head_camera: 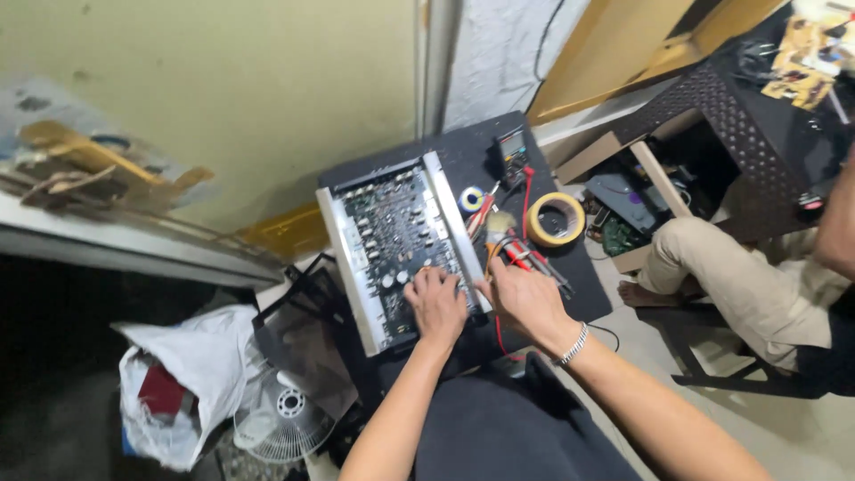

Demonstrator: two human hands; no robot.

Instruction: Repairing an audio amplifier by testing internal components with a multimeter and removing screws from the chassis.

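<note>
An opened electronic unit [392, 240] with a dark circuit board in a silver frame lies on a small black table [463, 151]. My left hand [436, 305] rests on the board's near end, fingers curled on the components. My right hand [525, 298], with a metal bracelet at the wrist, lies at the unit's right edge, next to a bundle of red-handled tools and probes [521, 254]. Whether that hand grips anything is unclear.
A roll of yellow tape [557, 218], a small solder spool [471, 199] and a dark multimeter [512, 147] lie on the table. Another person's legs [739, 285] are at the right. A white bag [191, 374], a fan grille [280, 423] and a box of parts [623, 209] crowd the floor.
</note>
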